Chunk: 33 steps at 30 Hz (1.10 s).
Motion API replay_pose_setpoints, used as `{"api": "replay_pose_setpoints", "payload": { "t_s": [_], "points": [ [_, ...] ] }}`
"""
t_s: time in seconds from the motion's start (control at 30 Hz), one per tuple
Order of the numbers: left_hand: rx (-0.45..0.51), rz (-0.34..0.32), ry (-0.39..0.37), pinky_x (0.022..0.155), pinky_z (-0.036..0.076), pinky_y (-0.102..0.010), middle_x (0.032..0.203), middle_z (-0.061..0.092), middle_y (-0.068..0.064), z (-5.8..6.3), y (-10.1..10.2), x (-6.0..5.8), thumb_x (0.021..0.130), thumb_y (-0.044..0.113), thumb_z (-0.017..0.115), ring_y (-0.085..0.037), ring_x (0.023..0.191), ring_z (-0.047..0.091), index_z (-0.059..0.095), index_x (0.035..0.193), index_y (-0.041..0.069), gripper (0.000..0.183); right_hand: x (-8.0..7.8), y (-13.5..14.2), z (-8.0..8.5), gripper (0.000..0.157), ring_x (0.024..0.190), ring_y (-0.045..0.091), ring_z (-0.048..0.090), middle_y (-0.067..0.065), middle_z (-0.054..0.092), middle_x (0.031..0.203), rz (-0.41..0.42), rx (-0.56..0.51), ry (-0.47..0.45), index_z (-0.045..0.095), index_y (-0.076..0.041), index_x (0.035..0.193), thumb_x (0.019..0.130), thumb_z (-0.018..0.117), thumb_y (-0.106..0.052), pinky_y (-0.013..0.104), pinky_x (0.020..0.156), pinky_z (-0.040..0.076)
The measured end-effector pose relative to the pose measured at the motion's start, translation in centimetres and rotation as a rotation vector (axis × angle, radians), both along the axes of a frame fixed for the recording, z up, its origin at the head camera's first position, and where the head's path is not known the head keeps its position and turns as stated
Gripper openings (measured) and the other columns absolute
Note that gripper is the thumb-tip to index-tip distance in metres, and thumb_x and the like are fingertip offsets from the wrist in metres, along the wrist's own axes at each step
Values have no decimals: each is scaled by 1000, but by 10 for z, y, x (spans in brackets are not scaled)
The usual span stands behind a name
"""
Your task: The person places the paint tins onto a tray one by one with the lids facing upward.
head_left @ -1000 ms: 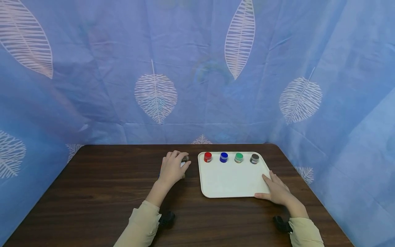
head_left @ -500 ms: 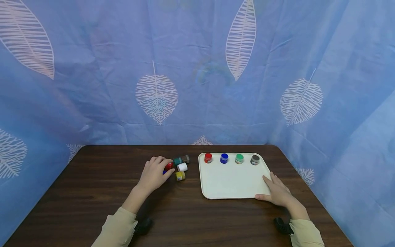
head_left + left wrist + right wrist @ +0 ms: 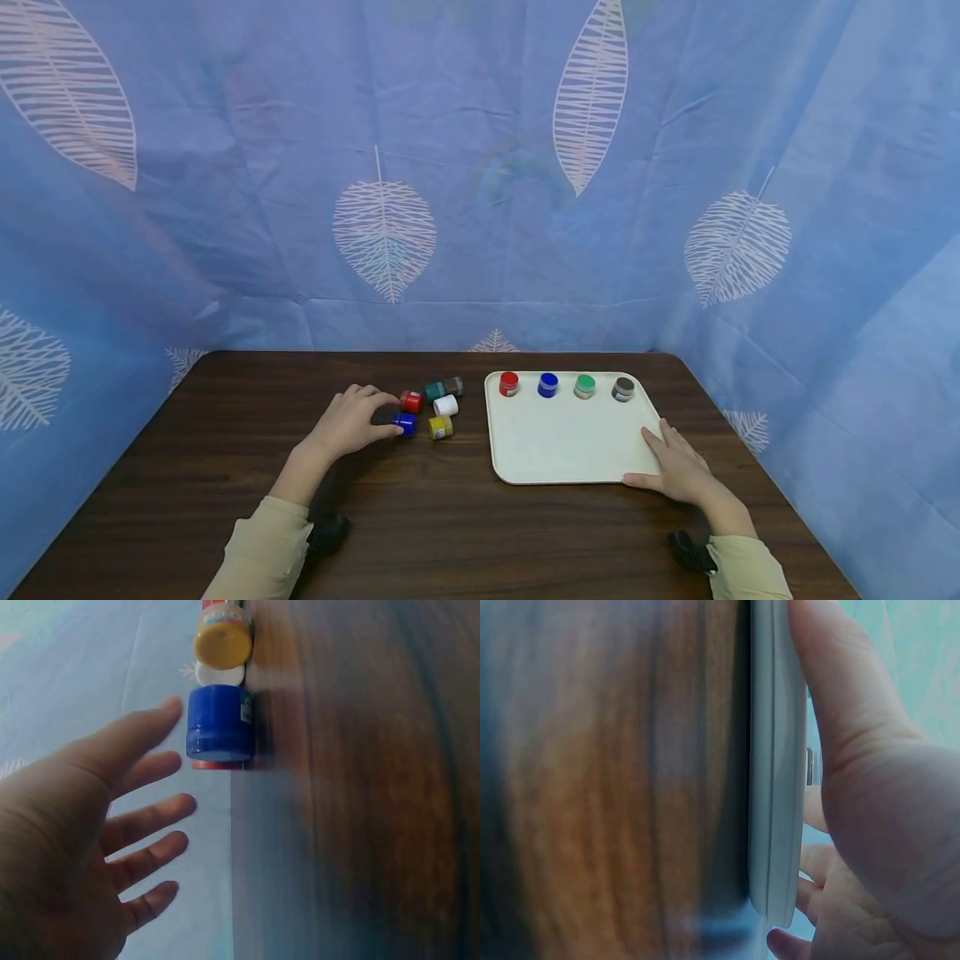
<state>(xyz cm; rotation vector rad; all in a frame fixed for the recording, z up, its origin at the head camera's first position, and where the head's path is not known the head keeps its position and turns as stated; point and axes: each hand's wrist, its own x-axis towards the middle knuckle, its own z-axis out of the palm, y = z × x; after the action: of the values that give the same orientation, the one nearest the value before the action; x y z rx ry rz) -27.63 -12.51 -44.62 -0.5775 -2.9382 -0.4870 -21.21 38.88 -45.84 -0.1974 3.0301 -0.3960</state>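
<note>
My left hand (image 3: pixel 347 427) is held left of a small group of paint jars, its thumb and fingers spread and nothing between them. Closest to its thumb lies a blue paint jar (image 3: pixel 219 724), tipped on its side. Around it are a red jar (image 3: pixel 411 402), a yellow jar (image 3: pixel 440 427), a white jar (image 3: pixel 446 406), a dark green jar (image 3: pixel 434 392) and a dark brown jar (image 3: pixel 453 386). My right hand (image 3: pixel 681 467) rests at the front right corner of a white tray (image 3: pixel 570 442), fingers extended along its rim and thumb over the front edge.
Along the tray's back edge stand upright a red jar (image 3: pixel 508 383), a blue jar (image 3: pixel 547 384), a green jar (image 3: pixel 584 386) and a black-lidded jar (image 3: pixel 622 388). Beneath everything is a dark wooden table (image 3: pixel 480 542). A blue leaf-print cloth (image 3: pixel 480 208) hangs behind it.
My left hand has drawn back leftward and toward me from over the jar group, leaving the jars in plain sight on the table. The right hand has stayed on the tray corner.
</note>
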Motion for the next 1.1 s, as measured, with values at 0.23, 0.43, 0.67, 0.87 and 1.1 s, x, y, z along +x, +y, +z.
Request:
{"api": "replay_pose_setpoints", "payload": {
  "t_s": [0.23,0.43,0.67,0.87,1.1],
  "points": [
    [-70,4,-42,93,44,-56,123,64,-9,-4,-2,-2,83,45,74,-33,113,54,66,125,23,49,0,0,0,104,135,63,19,44,12,150,4,-6,-5,33,10,146,79,69,-60,76,100,24],
    [-93,-5,-24,92,45,-56,122,64,-10,-7,1,0,84,40,75,-33,111,55,65,126,22,47,1,1,0,103,135,63,18,44,12,151,3,-8,-10,33,10,146,79,69,-60,76,99,24],
    [-97,18,-35,95,45,-55,121,65,-9,-9,6,0,83,40,75,-33,113,55,67,120,20,42,1,2,-1,103,135,64,18,44,12,151,3,-10,-7,33,10,146,79,69,-60,77,99,24],
    [-89,12,-41,95,44,-55,117,65,-7,-7,8,1,82,40,77,-33,113,55,68,113,20,38,1,2,-1,103,135,63,18,44,13,151,-1,-15,1,33,9,146,79,70,-59,77,99,24],
    [-83,-5,-36,95,43,-53,118,65,-4,-8,11,-1,81,40,77,-30,112,56,66,107,21,35,0,2,-2,103,136,62,18,43,13,151,0,-7,4,33,9,146,78,70,-60,76,100,24]
  ]
}}
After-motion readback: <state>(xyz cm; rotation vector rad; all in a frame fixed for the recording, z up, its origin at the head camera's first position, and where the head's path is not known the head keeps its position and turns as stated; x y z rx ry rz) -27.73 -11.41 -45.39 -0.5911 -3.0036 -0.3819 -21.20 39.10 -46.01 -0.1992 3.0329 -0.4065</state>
